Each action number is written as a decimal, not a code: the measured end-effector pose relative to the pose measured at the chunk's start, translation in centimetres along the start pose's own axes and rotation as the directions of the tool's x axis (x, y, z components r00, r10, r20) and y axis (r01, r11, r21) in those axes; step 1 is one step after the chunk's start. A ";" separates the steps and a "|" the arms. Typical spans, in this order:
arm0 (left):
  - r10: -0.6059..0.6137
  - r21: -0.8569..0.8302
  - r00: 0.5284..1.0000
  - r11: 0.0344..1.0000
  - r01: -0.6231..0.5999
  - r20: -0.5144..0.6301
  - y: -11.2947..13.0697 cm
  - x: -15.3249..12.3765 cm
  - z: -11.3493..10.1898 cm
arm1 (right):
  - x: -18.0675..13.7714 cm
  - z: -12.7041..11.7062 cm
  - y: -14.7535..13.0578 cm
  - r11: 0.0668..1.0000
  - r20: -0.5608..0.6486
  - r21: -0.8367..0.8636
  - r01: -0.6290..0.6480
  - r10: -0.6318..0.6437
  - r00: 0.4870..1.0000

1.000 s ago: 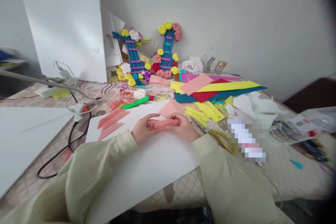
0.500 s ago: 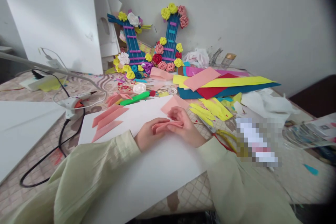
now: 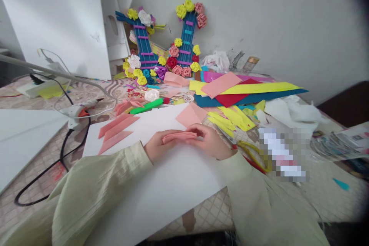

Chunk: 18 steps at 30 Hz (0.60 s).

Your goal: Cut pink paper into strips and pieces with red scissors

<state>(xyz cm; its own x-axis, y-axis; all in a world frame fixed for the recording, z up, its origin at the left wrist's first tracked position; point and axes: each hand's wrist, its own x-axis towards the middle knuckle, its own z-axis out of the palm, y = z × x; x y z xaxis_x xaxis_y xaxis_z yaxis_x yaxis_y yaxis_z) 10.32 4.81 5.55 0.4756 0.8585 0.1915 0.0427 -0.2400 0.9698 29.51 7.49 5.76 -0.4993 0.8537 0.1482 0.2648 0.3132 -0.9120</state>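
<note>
A folded strip of pink crepe paper [image 3: 180, 137] is held between both hands above a white board [image 3: 161, 184]. My left hand [image 3: 157, 147] pinches its left end, and my right hand [image 3: 208, 140] grips the right end with thumb and fingers. Just behind the right hand lies a pink paper square [image 3: 191, 114]. Several folded pink strips [image 3: 118, 132] rest on the left part of the board. Yellow-handled scissors [image 3: 250, 152] lie to the right of my right hand, partly covered by the sleeve.
A glue gun [image 3: 77, 113] with a black cord sits at the left. Yellow paper pieces [image 3: 235, 118] and coloured paper sheets [image 3: 253, 100] lie to the right. Two blue, flower-trimmed paper guitars [image 3: 187, 42] lean at the back. A green stick [image 3: 147, 106] lies behind the board.
The right hand's raised fingers have come down onto the pink paper, which now looks flatter and straighter between the hands. The view has shifted slightly.
</note>
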 end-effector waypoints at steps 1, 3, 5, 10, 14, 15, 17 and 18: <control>-0.002 -0.002 1.000 1.000 0.002 0.009 -0.1 0.0 0.0 | 0.0 0.1 -0.1 1.000 -0.001 -0.015 0.004 -0.004 1.000; -0.022 -0.021 1.000 1.000 0.022 -0.011 -0.1 0.0 0.0 | 0.0 0.2 -0.2 0.999 -0.012 -0.047 0.002 -0.002 1.000; -0.043 -0.047 0.998 0.998 0.041 -0.038 0.0 -0.1 0.0 | 0.0 0.1 -0.3 0.997 -0.022 -0.072 -0.008 0.007 1.000; -0.267 -0.213 0.956 0.948 0.238 -0.118 -0.4 -0.4 -0.2 | -0.2 -0.1 -0.3 0.997 -0.013 -0.043 -0.058 0.057 0.998; -0.324 -0.359 0.942 0.892 0.273 -0.089 -1.0 -0.7 -0.3 | -0.2 0.1 -0.2 0.987 0.061 0.079 -0.141 0.136 0.989; -0.331 -0.398 0.940 0.875 0.277 -0.075 -1.1 -0.7 -0.3 | -0.2 0.2 -0.3 0.981 0.076 0.111 -0.159 0.151 0.986; -0.356 -0.461 0.933 0.838 0.292 -0.057 -1.1 -0.7 -0.4 | -0.1 0.2 -0.3 0.969 0.091 0.160 -0.187 0.175 0.980; -0.373 -0.484 0.926 0.821 0.303 -0.053 -1.0 -0.7 -0.3 | 0.0 0.2 -0.4 0.964 0.091 0.179 -0.197 0.183 0.979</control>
<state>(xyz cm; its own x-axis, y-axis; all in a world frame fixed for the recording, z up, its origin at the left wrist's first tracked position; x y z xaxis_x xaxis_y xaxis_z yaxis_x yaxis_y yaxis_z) 9.65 4.63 4.46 0.3785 0.9087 -0.1763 -0.2458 0.2823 0.9273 29.30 7.26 6.03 -0.5152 0.8552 -0.0563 0.2055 0.0595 -0.9768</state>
